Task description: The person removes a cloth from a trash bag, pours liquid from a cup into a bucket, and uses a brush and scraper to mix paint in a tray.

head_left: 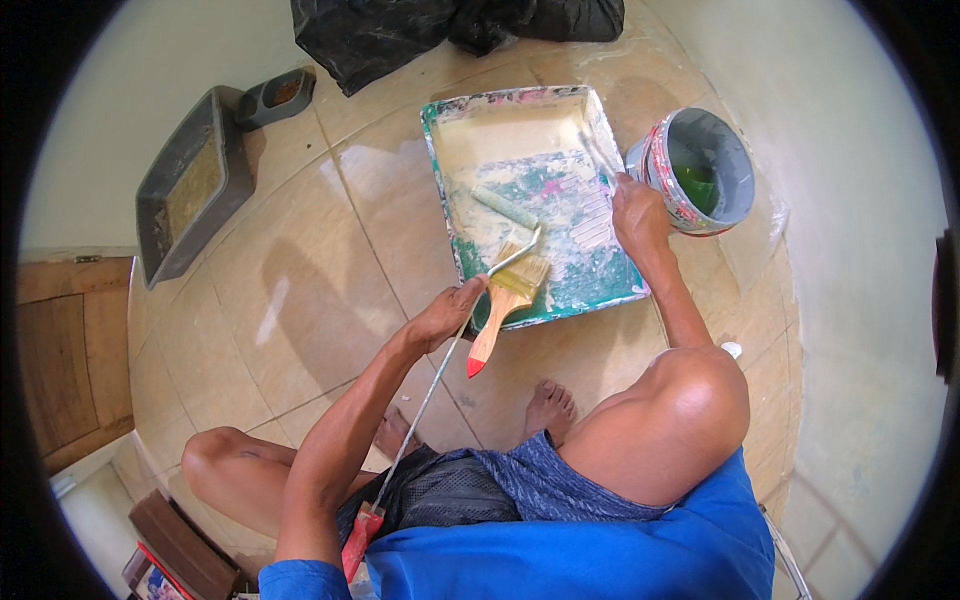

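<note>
A paint tray [610, 275], green and smeared with white, lies on the floor before me, with pale paint pooled at its far end. My left hand [450, 313] grips the thin metal rod of a paint roller [508, 207] beside the tray's near left corner. The roller's slim sleeve rests over the tray, and its red handle reaches back to my lap. A wide paintbrush [497, 318] with a red-tipped wooden handle lies across the near rim. At the right rim, my right hand [638, 213] is closed round a slim pale tool [600, 155], its kind unclear and its tip near the paint.
A paint bucket [735, 165] with something green inside stands right of the tray. Black plastic bags [370, 40] lie at the far side. A grey litter tray [225, 190] and a small feeding bowl [275, 98] are at left, near a wooden door [75, 350]. Walls flank both sides.
</note>
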Tool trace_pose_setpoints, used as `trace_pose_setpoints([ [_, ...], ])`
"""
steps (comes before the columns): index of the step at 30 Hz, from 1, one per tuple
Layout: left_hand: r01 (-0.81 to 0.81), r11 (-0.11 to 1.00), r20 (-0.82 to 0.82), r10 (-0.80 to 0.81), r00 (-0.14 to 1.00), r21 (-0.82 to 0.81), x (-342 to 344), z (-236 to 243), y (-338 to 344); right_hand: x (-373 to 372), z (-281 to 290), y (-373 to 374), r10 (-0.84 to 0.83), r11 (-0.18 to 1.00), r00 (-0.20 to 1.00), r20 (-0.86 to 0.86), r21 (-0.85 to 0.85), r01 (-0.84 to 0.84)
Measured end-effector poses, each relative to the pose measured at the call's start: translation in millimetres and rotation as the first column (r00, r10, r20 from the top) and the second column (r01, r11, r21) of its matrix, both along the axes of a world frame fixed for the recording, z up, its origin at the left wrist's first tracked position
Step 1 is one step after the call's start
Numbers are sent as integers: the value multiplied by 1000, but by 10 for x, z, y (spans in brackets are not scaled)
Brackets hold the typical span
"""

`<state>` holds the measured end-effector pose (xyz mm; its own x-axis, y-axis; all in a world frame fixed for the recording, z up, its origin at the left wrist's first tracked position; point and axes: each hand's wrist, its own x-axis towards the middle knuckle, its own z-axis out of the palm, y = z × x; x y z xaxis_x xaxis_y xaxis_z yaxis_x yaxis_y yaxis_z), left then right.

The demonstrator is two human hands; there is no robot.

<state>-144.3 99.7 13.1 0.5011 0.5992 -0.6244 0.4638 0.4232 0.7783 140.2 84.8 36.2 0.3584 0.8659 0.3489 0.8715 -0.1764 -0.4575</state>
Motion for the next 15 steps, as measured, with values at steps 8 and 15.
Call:
trace_pose_setpoints([
  [8,0,1000,-38,-1,999,-7,33,108,-9,-24,-38,7,22,996,1000,17,83,-23],
  [15,-28,1000,-2,28,1000,-12,23,67,-29,-351,-21,44,198,980,976,-93,39,-195],
])
